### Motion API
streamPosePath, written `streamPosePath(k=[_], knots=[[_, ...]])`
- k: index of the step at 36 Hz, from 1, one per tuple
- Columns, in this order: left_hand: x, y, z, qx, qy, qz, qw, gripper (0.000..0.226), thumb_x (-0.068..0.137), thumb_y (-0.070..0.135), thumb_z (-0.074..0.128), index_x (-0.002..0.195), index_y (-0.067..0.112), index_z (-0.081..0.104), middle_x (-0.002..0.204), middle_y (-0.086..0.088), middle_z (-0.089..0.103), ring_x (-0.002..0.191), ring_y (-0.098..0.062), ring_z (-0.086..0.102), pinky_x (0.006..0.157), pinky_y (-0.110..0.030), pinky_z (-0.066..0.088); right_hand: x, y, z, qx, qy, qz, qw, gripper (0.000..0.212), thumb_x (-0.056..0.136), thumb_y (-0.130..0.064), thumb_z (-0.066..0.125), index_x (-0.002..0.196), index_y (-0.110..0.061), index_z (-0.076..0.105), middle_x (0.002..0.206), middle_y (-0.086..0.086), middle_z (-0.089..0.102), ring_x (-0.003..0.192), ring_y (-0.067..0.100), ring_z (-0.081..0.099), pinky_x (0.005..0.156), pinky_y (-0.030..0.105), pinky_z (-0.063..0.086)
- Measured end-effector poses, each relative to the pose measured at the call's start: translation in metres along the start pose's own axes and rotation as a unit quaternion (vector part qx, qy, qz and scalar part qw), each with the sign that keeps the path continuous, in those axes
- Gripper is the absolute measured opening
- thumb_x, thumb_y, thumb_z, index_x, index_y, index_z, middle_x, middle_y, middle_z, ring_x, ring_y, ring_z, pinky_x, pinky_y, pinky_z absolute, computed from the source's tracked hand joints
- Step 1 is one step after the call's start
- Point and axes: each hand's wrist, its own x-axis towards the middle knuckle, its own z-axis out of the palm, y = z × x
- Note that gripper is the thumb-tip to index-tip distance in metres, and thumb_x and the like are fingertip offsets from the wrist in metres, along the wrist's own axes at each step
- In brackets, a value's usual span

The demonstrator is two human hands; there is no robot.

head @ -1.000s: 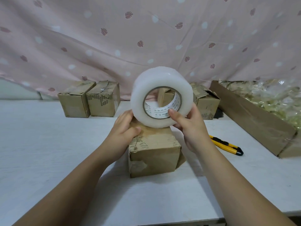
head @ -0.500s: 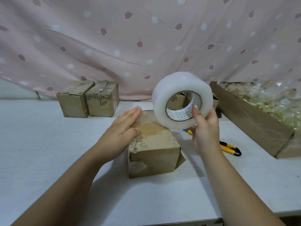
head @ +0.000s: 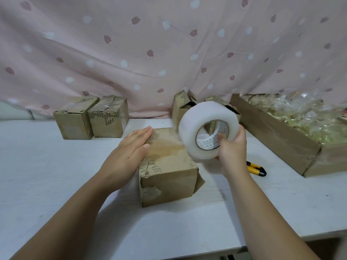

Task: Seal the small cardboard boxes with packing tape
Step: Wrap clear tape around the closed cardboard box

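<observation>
Right hand [head: 231,151]: grasping the wide roll of clear packing tape [head: 197,119], thumb inside the printed core, fingers round the outer wall. I hold the roll upright in the air, just off the right edge of the box top.

Left hand [head: 129,152]: released, fingers straight, palm flat on the top of the small brown cardboard box [head: 169,177]. The box sits on the white table [head: 56,175] between my two wrists. Its flaps are folded down and its contents are hidden.

Containers:
- Long shallow cardboard tray [head: 277,139], well out past my right hand, filled with crinkled clear plastic packets [head: 304,119] of pale yellowish material.
- Two small cardboard boxes [head: 181,107] directly behind the roll, flaps raised; interiors not visible.
- Two closed small boxes [head: 90,119] beyond my left hand, touching side by side.

A yellow and black utility knife [head: 256,168] lies on the table just outside my right wrist.

Changes: one second ago the roll stood on the box top with my left fingers curled against it. Half a second ago it was lifted off to the right and held higher. It is now lower and nearer the box edge. My left fingers have flattened and stay on the top.
</observation>
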Motion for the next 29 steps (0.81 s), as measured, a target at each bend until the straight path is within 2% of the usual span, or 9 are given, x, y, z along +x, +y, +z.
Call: streamPosePath(k=[3,9,14,18,21,23,25,27,29], knots=[[0.001,0.001,0.000,0.005,0.005,-0.002,1.000,0.071,0.071,0.064,0.025,0.140,0.048,0.030,0.134,0.049,0.017,0.126,0.031,0.005,0.107,-0.008,0.005,0.000,0.002,0.000,-0.019,-0.003,0.005,1.000,0.049,0.095,-0.005,0.057,0.136,-0.027,0.042,0.113,-0.008,0.055,0.104,0.012,0.053,0.092,0.033,0.045],[0.001,0.002,0.002,-0.006,0.003,-0.013,1.000,0.066,0.079,0.039,0.034,0.145,0.040,0.033,0.135,0.048,0.018,0.127,0.029,0.006,0.111,-0.014,0.006,0.003,0.008,-0.006,-0.066,0.010,0.012,0.998,0.043,0.096,-0.002,0.053,0.122,-0.034,0.041,0.094,-0.019,0.050,0.094,0.011,0.052,0.081,0.032,0.042],[-0.001,0.007,0.003,-0.051,0.000,-0.002,0.999,0.055,0.078,0.034,0.036,0.130,0.051,0.039,0.147,0.035,0.018,0.138,0.014,0.005,0.113,-0.016,0.003,0.000,0.008,-0.006,-0.117,0.003,-0.023,0.993,0.038,0.096,-0.004,0.052,0.118,-0.033,0.042,0.090,-0.018,0.050,0.093,0.015,0.052,0.079,0.032,0.041],[-0.007,0.016,0.007,-0.160,0.004,-0.060,0.985,0.047,0.078,0.045,0.041,0.123,0.058,0.046,0.156,0.024,0.001,0.140,0.009,0.001,0.110,-0.022,0.012,0.000,0.008,-0.004,-0.123,-0.003,-0.045,0.991,0.039,0.096,-0.006,0.054,0.117,-0.036,0.042,0.098,-0.011,0.055,0.095,0.014,0.053,0.081,0.031,0.042],[-0.009,0.022,0.011,-0.204,0.035,-0.081,0.975,0.040,0.090,0.057,0.044,0.130,0.057,0.042,0.160,0.014,0.009,0.142,0.007,0.009,0.107,-0.018,0.017,-0.001,0.010,-0.004,-0.132,-0.009,-0.050,0.990,0.042,0.096,-0.008,0.054,0.130,-0.030,0.043,0.106,-0.006,0.056,0.096,0.015,0.052,0.082,0.031,0.041],[-0.004,0.019,0.012,-0.281,0.077,-0.139,0.946,0.048,0.099,0.038,0.047,0.143,0.048,0.032,0.156,0.008,0.027,0.129,-0.004,0.043,0.092,-0.011,0.039,-0.003,0.010,-0.004,-0.137,-0.024,-0.042,0.989,0.044,0.097,-0.010,0.054,0.135,-0.030,0.041,0.105,-0.007,0.054,0.095,0.014,0.049,0.081,0.030,0.039],[0.001,0.013,0.009,-0.369,0.103,-0.204,0.901,0.067,0.098,0.023,0.051,0.151,0.041,0.015,0.137,-0.002,0.050,0.097,-0.012,0.063,0.062,-0.016,0.051,-0.006,0.009,-0.002,-0.143,-0.046,-0.031,0.988,0.045,0.097,-0.012,0.055,0.137,-0.030,0.040,0.104,-0.008,0.053,0.094,0.013,0.048,0.081,0.028,0.038],[0.004,0.007,0.003,-0.396,0.129,-0.239,0.877,0.070,0.096,0.020,0.054,0.152,0.034,0.015,0.109,-0.002,0.061,0.077,-0.014,0.065,0.053,-0.023,0.049,-0.008,0.009,0.001,-0.141,-0.062,-0.024,0.988,0.047,0.096,-0.013,0.058,0.136,-0.031,0.041,0.100,-0.010,0.054,0.089,0.010,0.050,0.080,0.027,0.038],[0.006,0.002,-0.001,-0.412,0.154,-0.255,0.861,0.062,0.094,0.021,0.056,0.149,0.030,0.027,0.099,0.000,0.061,0.071,-0.013,0.065,0.050,-0.025,0.049,-0.008,0.010,0.004,-0.118,-0.064,-0.009,0.991,0.050,0.093,-0.015,0.063,0.135,-0.030,0.043,0.093,-0.015,0.056,0.083,0.003,0.053,0.080,0.028,0.042]])
